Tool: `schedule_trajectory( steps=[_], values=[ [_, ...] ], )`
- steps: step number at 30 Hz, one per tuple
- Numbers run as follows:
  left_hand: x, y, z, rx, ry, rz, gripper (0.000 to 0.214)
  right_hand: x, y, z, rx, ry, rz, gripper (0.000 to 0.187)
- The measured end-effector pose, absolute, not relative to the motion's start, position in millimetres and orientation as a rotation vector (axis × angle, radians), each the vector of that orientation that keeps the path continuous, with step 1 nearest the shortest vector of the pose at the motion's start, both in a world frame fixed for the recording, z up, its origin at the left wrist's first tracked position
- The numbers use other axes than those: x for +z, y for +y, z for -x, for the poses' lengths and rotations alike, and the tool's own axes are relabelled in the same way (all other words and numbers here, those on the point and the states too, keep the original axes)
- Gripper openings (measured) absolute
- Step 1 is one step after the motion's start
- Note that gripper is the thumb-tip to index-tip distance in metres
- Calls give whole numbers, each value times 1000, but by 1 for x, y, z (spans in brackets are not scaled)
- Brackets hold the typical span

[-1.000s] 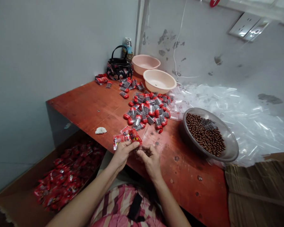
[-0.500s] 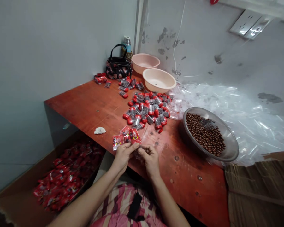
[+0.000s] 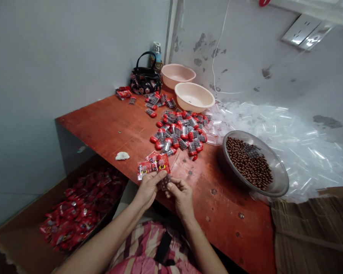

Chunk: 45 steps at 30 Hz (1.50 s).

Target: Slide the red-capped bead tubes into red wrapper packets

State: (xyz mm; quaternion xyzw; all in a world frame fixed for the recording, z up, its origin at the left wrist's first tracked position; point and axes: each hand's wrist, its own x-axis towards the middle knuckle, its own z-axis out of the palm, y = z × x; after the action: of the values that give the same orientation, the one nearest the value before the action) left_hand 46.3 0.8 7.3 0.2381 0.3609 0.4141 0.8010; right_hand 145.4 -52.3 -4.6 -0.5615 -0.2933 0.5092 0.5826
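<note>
At the near edge of the red wooden table [image 3: 108,129], my left hand [image 3: 147,189] pinches a small fan of red printed packets [image 3: 153,165]. My right hand [image 3: 181,194] is closed beside it, fingertips gripping a small clear capsule of dark beads [image 3: 165,182] that sits against the lower edge of the packets. Both hands touch the same bundle. A heap of red-capped clear capsules [image 3: 178,131] lies further back on the table.
A metal bowl of brown beads [image 3: 254,163] stands at the right, with clear plastic tubes [image 3: 288,133] piled behind it. Two pink basins [image 3: 193,97] and a black handbag [image 3: 145,80] stand by the wall. A cardboard box of red packets [image 3: 74,213] sits at lower left. A white scrap [image 3: 122,155] lies near the edge.
My hands have drawn slightly toward me. The capsule now shows between my fingertips below the red packets, where earlier it was hidden.
</note>
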Motion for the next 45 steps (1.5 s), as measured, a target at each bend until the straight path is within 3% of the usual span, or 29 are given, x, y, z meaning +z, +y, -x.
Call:
schedule_trajectory(
  steps=[16,20,25,29,32,38,45],
  values=[
    [21,-12,0,736,670,-485,15,-5,-23,-122,1483,-712,1091,31],
    [14,-18,29,934,754,-364,14,0,-22,-106,1549,-860,1087,27],
    [-6,-28,73,1216,1081,-278,37,1,-31,-119,1479,-920,1169,21],
    [-5,-26,53,1167,1330,-859,32,4,-30,-142,1318,-912,1283,23],
    [0,-9,16,1192,1267,-1477,37,6,-29,-152,1238,-934,1323,25],
    [-22,17,-20,876,1373,-2332,28,4,-32,-159,1236,-990,1369,24],
    [-40,14,-17,948,1362,-2566,28,-2,-15,-161,979,-1080,1492,20]
  ],
)
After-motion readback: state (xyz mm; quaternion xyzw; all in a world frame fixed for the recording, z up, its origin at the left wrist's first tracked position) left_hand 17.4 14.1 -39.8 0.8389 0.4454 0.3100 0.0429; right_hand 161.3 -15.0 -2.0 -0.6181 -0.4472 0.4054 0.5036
